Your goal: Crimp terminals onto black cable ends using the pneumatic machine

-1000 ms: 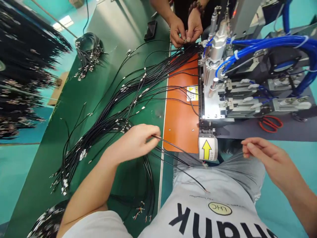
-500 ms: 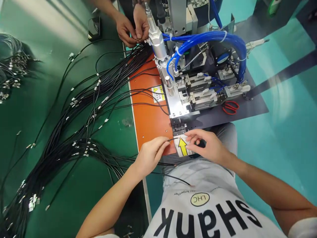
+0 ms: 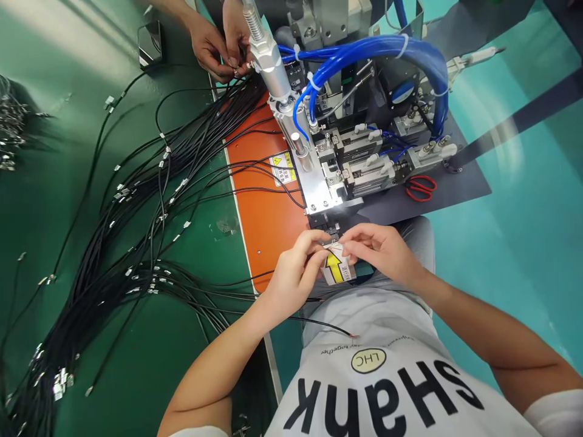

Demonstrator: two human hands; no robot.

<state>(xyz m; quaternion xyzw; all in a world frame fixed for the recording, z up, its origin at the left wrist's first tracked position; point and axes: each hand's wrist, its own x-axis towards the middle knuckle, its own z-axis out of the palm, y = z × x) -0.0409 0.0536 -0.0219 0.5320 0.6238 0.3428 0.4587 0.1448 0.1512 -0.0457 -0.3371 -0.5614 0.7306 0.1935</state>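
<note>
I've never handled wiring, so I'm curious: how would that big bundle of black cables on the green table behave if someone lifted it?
The bundle of black cables would probably sag, though with some spring, since its strands curve smoothly across the green table. It might snag, as several cross one another. With so many together, it could feel fairly heavy.

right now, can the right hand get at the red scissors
Probably yes: the red scissors lie on the dark surface just beyond the right hand, with nothing visible blocking the way between.
</note>
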